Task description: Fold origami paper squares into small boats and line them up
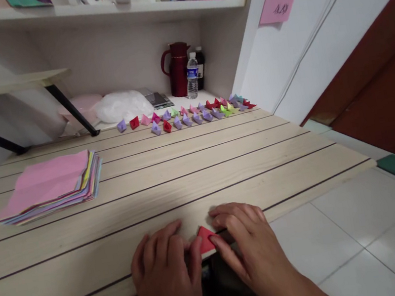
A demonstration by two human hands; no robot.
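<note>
A small, folded red paper with a pointy top is at the near edge of the table. My left hand has its thumb on one side, and my right hand has its thumb on the other. My fingers are bent; from here I can't tell if they pinch it or just press. I guess it's very light, stiff at the folds, and easy to rip, so I'd hold its side edges softly. Farther off are a paper pile and rows of tiny folded shapes.
</note>
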